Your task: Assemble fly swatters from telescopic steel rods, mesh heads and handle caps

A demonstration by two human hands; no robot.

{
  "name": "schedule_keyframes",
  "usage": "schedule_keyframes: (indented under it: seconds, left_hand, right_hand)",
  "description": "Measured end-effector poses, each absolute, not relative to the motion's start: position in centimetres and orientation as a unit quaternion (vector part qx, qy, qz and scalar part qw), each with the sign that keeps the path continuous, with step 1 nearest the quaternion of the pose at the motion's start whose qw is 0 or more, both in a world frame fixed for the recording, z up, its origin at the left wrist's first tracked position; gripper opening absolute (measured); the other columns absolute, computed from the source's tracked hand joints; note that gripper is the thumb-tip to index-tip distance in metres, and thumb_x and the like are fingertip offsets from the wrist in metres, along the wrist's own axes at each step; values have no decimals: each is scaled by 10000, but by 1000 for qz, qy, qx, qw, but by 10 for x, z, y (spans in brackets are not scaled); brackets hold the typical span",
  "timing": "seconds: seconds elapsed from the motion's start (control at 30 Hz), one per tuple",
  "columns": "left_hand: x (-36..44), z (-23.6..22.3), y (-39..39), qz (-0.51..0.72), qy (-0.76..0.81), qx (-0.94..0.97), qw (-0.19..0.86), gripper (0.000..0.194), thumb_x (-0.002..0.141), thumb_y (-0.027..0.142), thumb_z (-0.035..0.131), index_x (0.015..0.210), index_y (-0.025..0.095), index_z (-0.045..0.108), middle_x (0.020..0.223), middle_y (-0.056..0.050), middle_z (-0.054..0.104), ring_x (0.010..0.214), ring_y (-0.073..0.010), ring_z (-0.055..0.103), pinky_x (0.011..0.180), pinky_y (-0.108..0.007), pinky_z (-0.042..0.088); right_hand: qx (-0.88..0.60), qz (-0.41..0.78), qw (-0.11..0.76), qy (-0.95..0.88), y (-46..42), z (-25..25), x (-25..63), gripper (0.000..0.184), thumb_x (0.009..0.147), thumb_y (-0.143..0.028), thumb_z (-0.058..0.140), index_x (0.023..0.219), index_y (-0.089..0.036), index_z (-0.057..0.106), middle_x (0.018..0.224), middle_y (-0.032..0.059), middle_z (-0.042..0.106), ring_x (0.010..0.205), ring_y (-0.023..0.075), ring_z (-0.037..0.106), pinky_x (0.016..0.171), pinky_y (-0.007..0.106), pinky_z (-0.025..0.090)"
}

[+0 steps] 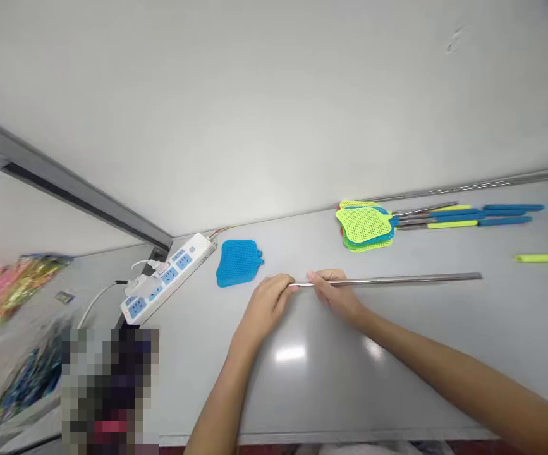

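Observation:
Both hands grip one slim metal rod (411, 279) that runs sideways over the grey table. My left hand (271, 297) has its fingers closed round the rod's left end. A short way to the right, my right hand (335, 292) pinches the same rod, and its long free part sticks out past that hand. A loose blue fly swatter head (239, 262) lies flat just beyond my left hand, its stub pointing right. Farther right a yellow plastic handle (546, 258) lies alone, cut off by the view's edge.
Assembled fly swatters (366, 225) are stacked near the wall, their handles (505, 215) pointing right. More thin metal rods (482, 186) lie along the wall's foot. A white power strip (169, 278) with plugged cables sits at the left. Colourful packaged items (22, 284) lie beyond the metal post.

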State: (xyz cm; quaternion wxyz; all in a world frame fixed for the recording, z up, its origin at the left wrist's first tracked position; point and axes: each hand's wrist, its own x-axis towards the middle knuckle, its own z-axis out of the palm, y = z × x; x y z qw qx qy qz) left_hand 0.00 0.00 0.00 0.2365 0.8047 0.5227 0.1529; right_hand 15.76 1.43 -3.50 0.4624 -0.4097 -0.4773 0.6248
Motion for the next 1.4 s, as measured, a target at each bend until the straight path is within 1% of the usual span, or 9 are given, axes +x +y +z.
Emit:
schedule_keyframes:
  seconds: [0.1, 0.17, 0.3, 0.43, 0.6, 0.8, 1.03, 1.2, 1.4]
  left_hand:
    - [-5, 4, 1, 161, 518, 807, 234, 211, 865, 298, 290, 805, 189, 461, 765, 1, 514, 735, -132, 460, 694, -253, 320]
    - [-8, 6, 2, 158, 517, 808, 232, 211, 865, 296, 291, 811, 190, 465, 771, 3, 518, 737, -132, 458, 697, -256, 315]
    - [-10, 8, 1, 140, 528, 808, 221, 236, 869, 292, 275, 758, 189, 456, 707, 21, 506, 645, -118, 419, 677, -259, 306]
    - [-6, 6, -2, 120, 530, 807, 231, 303, 873, 289, 238, 634, 178, 388, 576, 30, 423, 562, -113, 367, 638, -253, 309]
    - [2, 1, -8, 120, 529, 802, 253, 313, 867, 310, 237, 612, 182, 367, 546, 28, 382, 569, -122, 377, 565, -237, 296]
    - [9, -1, -12, 131, 508, 797, 299, 340, 869, 314, 221, 583, 178, 346, 524, 36, 352, 517, -104, 349, 520, -225, 275]
    - [12, 0, -14, 126, 518, 787, 310, 367, 869, 340, 195, 589, 179, 369, 538, 27, 382, 527, -108, 362, 519, -226, 288]
    - [14, 0, -12, 133, 518, 772, 342, 379, 869, 361, 190, 599, 179, 385, 546, 33, 403, 528, -103, 385, 527, -220, 301]
    - [5, 9, -7, 134, 520, 777, 328, 319, 857, 365, 264, 702, 193, 484, 641, 24, 498, 659, -124, 439, 632, -230, 329]
  right_hand:
    - [-404, 643, 506, -408, 13, -39, 155, 519, 777, -404, 426, 333, -174, 284, 287, -48, 246, 301, 50, 249, 382, 240, 179]
    - [-405, 649, 518, -383, 13, -41, 154, 519, 781, -393, 418, 332, -176, 277, 282, -46, 249, 297, 52, 255, 378, 239, 180]
    - [-402, 657, 512, -381, 13, -42, 155, 498, 784, -356, 415, 338, -174, 293, 289, -36, 286, 314, 59, 288, 386, 237, 196]
    - [-398, 658, 507, -390, 11, -41, 155, 486, 789, -330, 397, 343, -175, 282, 294, -34, 285, 322, 63, 288, 391, 241, 198]
    - [-354, 671, 547, -354, 3, -45, 153, 472, 777, -325, 392, 361, -184, 220, 300, -51, 203, 305, 56, 232, 370, 238, 146]
    - [-348, 694, 527, -346, -1, -43, 150, 481, 742, -366, 438, 359, -186, 210, 314, -54, 194, 302, 50, 225, 354, 233, 134]
    - [-338, 718, 504, -342, 0, -42, 149, 470, 744, -376, 438, 366, -188, 233, 314, -58, 201, 297, 52, 218, 347, 231, 133]
    - [-347, 707, 498, -364, 4, -43, 151, 482, 753, -356, 426, 339, -188, 247, 283, -52, 217, 282, 58, 247, 349, 234, 164]
    - [-366, 683, 509, -374, 5, -47, 153, 483, 777, -334, 407, 334, -177, 296, 279, -37, 278, 297, 64, 290, 370, 236, 196]
